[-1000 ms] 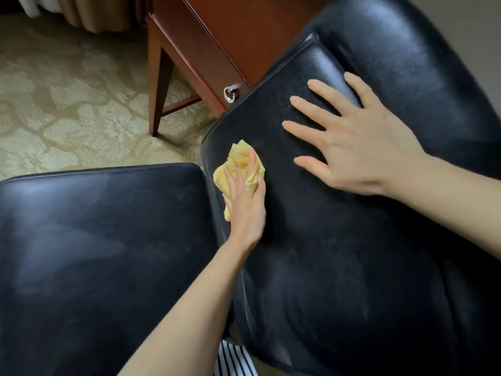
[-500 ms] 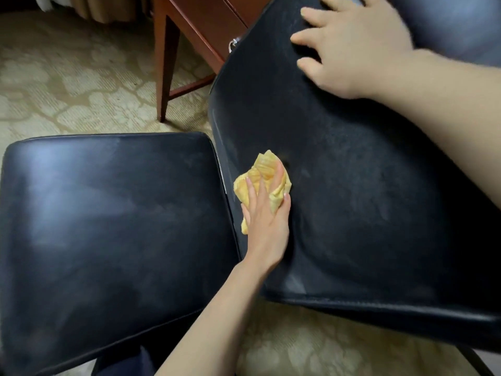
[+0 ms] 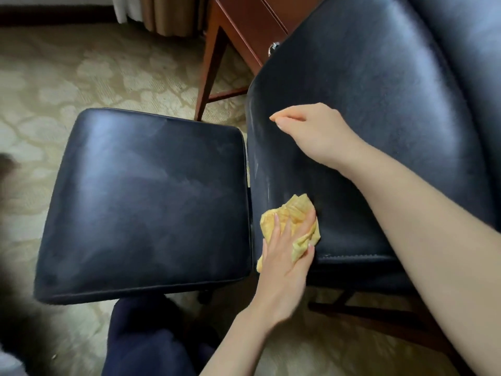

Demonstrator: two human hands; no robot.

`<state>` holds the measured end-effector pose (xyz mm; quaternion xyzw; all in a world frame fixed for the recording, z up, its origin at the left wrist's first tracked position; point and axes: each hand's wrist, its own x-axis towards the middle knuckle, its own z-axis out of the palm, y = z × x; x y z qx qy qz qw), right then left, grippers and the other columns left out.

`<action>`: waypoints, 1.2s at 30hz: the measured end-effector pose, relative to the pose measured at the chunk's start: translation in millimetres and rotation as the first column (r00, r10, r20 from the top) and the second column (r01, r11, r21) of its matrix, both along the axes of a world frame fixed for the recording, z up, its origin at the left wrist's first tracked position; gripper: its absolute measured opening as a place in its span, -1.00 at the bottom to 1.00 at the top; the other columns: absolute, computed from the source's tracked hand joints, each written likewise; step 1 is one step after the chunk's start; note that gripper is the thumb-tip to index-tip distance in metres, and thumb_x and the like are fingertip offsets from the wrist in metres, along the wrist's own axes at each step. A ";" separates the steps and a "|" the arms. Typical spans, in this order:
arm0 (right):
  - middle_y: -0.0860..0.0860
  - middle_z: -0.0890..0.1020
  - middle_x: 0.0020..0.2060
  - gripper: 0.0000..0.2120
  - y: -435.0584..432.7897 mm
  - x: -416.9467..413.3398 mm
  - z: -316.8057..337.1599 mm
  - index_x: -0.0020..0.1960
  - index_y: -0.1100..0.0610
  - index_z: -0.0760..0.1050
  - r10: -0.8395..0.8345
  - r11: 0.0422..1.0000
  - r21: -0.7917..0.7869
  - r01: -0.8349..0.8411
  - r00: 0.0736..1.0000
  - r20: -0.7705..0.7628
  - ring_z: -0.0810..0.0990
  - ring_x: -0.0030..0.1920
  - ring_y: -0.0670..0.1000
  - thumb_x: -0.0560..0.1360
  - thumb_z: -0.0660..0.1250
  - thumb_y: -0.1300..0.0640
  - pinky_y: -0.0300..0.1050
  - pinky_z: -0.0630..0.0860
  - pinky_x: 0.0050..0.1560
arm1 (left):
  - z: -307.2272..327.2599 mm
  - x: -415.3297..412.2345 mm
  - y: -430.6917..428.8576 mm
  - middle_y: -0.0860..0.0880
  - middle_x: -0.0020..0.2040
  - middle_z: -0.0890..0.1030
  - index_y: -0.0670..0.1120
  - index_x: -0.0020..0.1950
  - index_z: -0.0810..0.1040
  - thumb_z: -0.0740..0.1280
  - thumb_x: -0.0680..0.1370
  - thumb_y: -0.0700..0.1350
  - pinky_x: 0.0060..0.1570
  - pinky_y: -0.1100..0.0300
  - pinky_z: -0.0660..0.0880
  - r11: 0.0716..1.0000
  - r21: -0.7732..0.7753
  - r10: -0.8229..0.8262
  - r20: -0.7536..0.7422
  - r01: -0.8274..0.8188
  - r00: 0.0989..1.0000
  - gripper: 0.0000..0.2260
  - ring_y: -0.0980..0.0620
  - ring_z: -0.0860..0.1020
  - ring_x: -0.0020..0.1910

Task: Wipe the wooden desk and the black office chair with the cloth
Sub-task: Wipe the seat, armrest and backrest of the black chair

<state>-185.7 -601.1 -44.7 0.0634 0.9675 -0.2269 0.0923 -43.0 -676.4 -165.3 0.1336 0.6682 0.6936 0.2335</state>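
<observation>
The chair [image 3: 379, 109] at two o'clock is glossy black, with pale streaks near its left edge. The cushioned seat [image 3: 146, 202] at nine o'clock is the same black, hazed with grey smears. The cloth [image 3: 282, 215] is yellow with orange tints. The desk [image 3: 244, 20] at twelve is reddish-brown. The carpet [image 3: 81, 71] is beige, with a paler leafy pattern.

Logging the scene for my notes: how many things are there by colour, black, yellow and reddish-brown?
Black: 2, the office chair and the padded stool
Yellow: 1, the cloth
Reddish-brown: 1, the wooden desk
Total: 4
</observation>
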 end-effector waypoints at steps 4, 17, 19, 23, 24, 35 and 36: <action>-0.16 0.58 0.14 -0.74 -18.1 30.6 -5.7 0.21 -0.03 0.57 0.031 0.964 -0.268 0.004 0.991 0.127 0.51 0.19 -0.13 0.58 0.20 0.04 -0.28 0.39 0.13 | 12.1 2.0 -39.1 0.35 0.47 0.20 0.51 0.35 0.15 0.08 0.61 0.11 0.51 0.07 0.02 0.983 0.165 -0.100 0.118 0.080 0.988 -0.62 0.29 0.09 0.48; 0.11 0.59 0.20 -0.30 -21.7 68.1 -49.2 0.32 0.02 0.46 0.020 0.213 -0.781 0.587 0.796 0.605 0.59 0.17 0.16 0.41 0.11 -0.44 0.24 0.47 0.21 | 51.9 -65.9 -133.1 0.22 0.40 0.38 0.48 0.36 0.23 0.18 0.50 0.27 0.23 0.06 0.47 0.942 0.327 -0.130 0.149 0.075 0.980 -0.57 0.08 0.45 0.34; 0.11 0.61 0.16 -0.35 -21.6 74.2 -49.9 0.29 0.04 0.49 0.031 0.206 -0.773 0.600 0.786 0.618 0.61 0.15 0.15 0.36 0.28 -0.35 0.20 0.51 0.16 | 55.6 -72.1 -135.3 0.16 0.48 0.28 0.53 0.34 0.18 0.16 0.48 0.31 0.36 -0.08 0.32 0.959 0.270 -0.124 0.133 0.084 0.983 -0.57 0.06 0.36 0.41; 0.02 0.67 0.02 -0.56 -25.7 81.4 -46.2 0.19 0.03 0.56 -0.009 0.315 -0.824 0.471 0.870 0.494 0.65 0.02 0.02 0.35 0.44 -0.07 -0.04 0.58 -0.03 | 64.1 -84.4 -129.2 0.30 0.41 0.30 0.57 0.33 0.04 0.06 0.57 0.25 0.35 0.25 0.23 0.999 0.008 -0.043 0.022 0.043 0.999 -0.62 0.24 0.27 0.41; 0.03 0.67 0.04 -0.54 -26.4 81.6 -45.8 0.22 0.06 0.54 -0.049 0.366 -0.819 0.443 0.887 0.458 0.65 0.05 0.03 0.35 0.47 0.01 -0.04 0.58 0.00 | 65.8 -87.7 -126.6 0.34 0.35 0.32 0.56 0.35 0.02 0.04 0.61 0.22 0.21 0.38 0.25 0.998 -0.068 -0.015 0.003 0.015 1.000 -0.63 0.26 0.31 0.35; 0.11 0.68 -0.05 -0.70 -40.3 97.5 -25.6 0.04 0.19 0.58 -0.379 0.445 -0.864 0.236 0.924 0.056 0.66 -0.01 0.07 0.32 0.49 0.26 -0.04 0.62 -0.05 | 69.9 -97.0 -106.0 0.13 -0.15 0.59 0.02 0.01 0.54 0.29 0.56 -0.03 -0.20 0.32 0.42 0.904 -0.091 0.420 -0.005 -0.419 0.908 -0.92 0.17 0.54 -0.10; 0.14 0.67 0.01 -0.63 -38.7 102.9 -25.6 0.10 0.20 0.57 -0.353 0.253 -0.930 0.268 0.920 0.169 0.65 0.05 0.11 0.30 0.48 0.25 -0.01 0.61 0.00 | 73.3 -98.1 -108.1 0.14 -0.20 0.59 0.01 -0.05 0.55 0.31 0.55 -0.05 -0.23 0.34 0.44 0.932 -0.024 0.361 0.014 -0.361 0.932 -0.95 0.19 0.54 -0.15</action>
